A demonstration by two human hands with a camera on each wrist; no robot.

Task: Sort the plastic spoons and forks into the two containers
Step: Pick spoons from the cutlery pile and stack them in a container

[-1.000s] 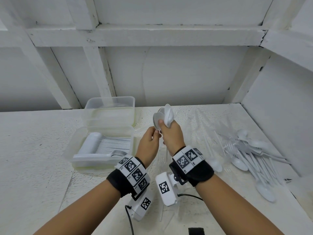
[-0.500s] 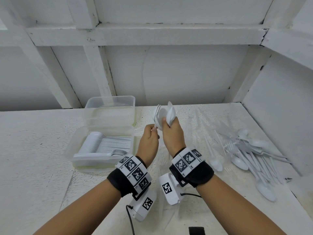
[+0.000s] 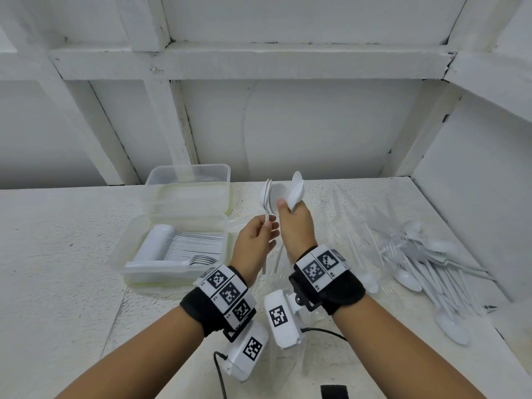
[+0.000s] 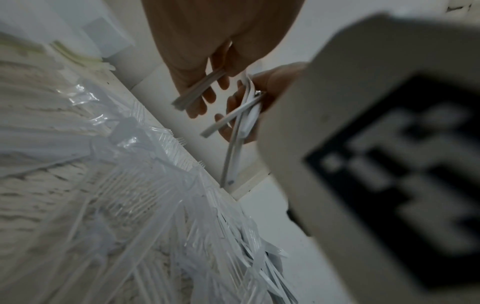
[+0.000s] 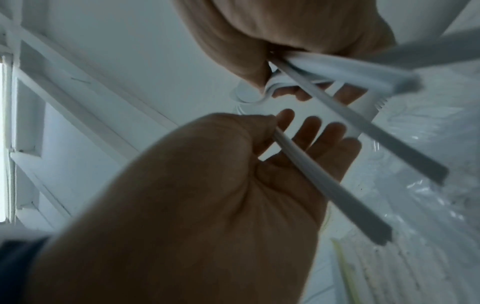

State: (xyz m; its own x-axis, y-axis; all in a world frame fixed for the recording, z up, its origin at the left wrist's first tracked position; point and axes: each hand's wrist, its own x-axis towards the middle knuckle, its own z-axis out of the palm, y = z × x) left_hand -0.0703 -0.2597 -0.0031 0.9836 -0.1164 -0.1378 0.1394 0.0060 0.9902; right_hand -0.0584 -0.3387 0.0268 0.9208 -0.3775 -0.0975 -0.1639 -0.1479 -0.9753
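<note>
My right hand (image 3: 293, 223) is raised over the table and grips a bundle of white plastic spoons (image 3: 296, 191), bowls up. Their handles (image 5: 363, 127) stick out below the fist. Just left of it, my left hand (image 3: 256, 240) pinches a white fork (image 3: 268, 197) by its handle (image 5: 311, 181) between thumb and forefinger, tines up, close beside the spoon bowls. Two clear containers stand to the left. The near one (image 3: 129, 254) holds stacked white cutlery with fork tines showing. The contents of the far one (image 3: 187, 174) are not clear to me.
A loose pile of white spoons and forks (image 3: 426, 260) lies at the right, close to the side wall. Crumpled clear plastic wrap (image 4: 145, 185) covers the table under my hands. A wall closes the back of the table, and a cable (image 3: 218, 370) trails near me.
My left hand has drawn the fork out of the bundle, slightly leftwards, and its tines now stand apart from the spoon bowls. Both hands have stayed raised in nearly the same place.
</note>
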